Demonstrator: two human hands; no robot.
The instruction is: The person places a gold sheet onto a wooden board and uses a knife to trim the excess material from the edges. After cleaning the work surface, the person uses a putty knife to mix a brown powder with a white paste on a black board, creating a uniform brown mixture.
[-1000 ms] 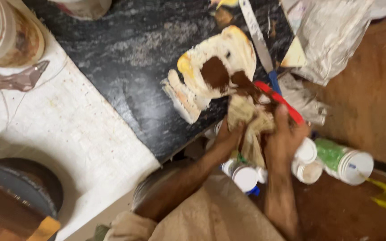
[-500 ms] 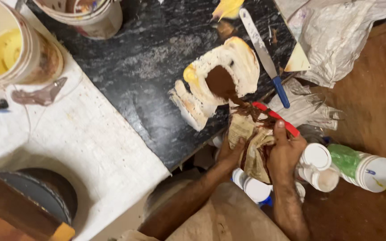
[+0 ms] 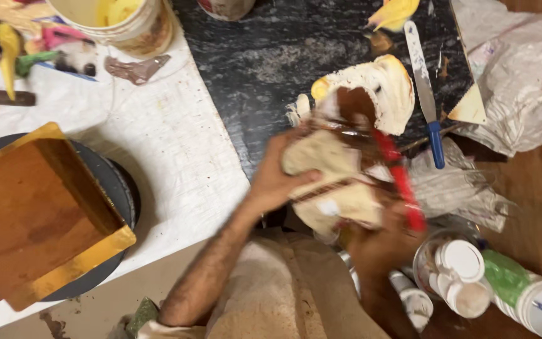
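A: Head view, centre of the frame: what are the hands on?

B: The left hand point(image 3: 277, 179) has its grip clamped on a stained cream rag point(image 3: 330, 182), fingers curled over its upper left edge. The right hand point(image 3: 377, 245), lower and to the right, is blurred; its grip looks closed around the handle of a red-handled tool point(image 3: 403, 182), with the rag wrapped about the tool's front part.

A: Where does the rag sit?

B: Just below a blob of cream and brown paint point(image 3: 377, 94) on the black slab point(image 3: 271, 63), at the slab's lower edge.

A: And around them?

B: A blue-handled palette knife point(image 3: 426, 100) lies on the slab to the right of the paint, its blade pointing to the top of the frame. Crumpled plastic sheeting point(image 3: 522, 81) fills the upper right. White-capped bottles point(image 3: 462, 276) stand in the lower right, near the right hand. At the left, a wooden board with yellow edges point(image 3: 39, 213) rests tilted on a dark round stand. A cream bucket point(image 3: 127, 19) stands at the top left on the white table point(image 3: 177, 157).
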